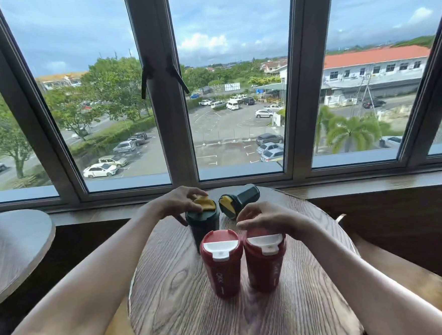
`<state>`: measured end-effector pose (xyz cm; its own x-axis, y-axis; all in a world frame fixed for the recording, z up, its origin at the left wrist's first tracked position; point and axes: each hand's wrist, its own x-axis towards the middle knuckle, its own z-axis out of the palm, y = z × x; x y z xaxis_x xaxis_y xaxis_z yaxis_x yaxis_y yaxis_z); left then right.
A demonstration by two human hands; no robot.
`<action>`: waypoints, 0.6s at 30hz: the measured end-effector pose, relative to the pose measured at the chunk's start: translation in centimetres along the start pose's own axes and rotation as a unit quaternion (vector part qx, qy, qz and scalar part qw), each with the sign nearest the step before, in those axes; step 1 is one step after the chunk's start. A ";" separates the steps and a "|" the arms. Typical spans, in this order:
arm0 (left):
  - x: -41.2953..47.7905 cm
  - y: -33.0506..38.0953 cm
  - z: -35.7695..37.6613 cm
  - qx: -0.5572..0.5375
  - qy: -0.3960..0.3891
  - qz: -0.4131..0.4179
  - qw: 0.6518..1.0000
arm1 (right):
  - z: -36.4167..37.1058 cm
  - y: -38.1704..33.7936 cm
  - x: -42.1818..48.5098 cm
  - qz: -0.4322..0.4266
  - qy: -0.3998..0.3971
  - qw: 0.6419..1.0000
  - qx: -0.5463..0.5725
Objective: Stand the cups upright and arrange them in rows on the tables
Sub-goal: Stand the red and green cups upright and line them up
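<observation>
Two red cups with white lids stand upright side by side on the round wooden table: the left red cup and the right red cup. Behind the left one stands a dark green cup with a yellow lid. My left hand grips its top from above. A second green cup lies on its side at the table's far edge, its yellow lid facing left. My right hand hovers over the far rim of the right red cup, fingers curled and apart, holding nothing.
Another round wooden table sits at the left, separated by a gap. A wooden sill and large windows run just behind the table. A tan seat shows at the lower right.
</observation>
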<state>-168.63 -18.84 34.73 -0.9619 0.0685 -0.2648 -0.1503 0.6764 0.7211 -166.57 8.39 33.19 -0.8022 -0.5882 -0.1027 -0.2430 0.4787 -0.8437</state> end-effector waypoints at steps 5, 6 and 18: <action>0.0 0.0 -0.2 0.042 -0.001 0.039 0.998 | -1.3 2.4 -1.5 0.052 -0.065 0.992 0.097; -0.1 0.1 -0.1 0.051 0.009 0.047 0.998 | -1.3 3.0 -1.5 0.060 -0.064 0.989 0.122; -0.5 1.2 1.7 0.111 0.029 0.119 0.986 | -0.4 4.8 -1.1 0.080 -0.043 0.968 0.233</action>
<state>-167.94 -16.84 34.66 -0.9761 0.2075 -0.0640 0.1288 0.7906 0.5986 -167.06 11.63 29.46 -0.7563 -0.5923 -0.2779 0.1683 0.2344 -0.9575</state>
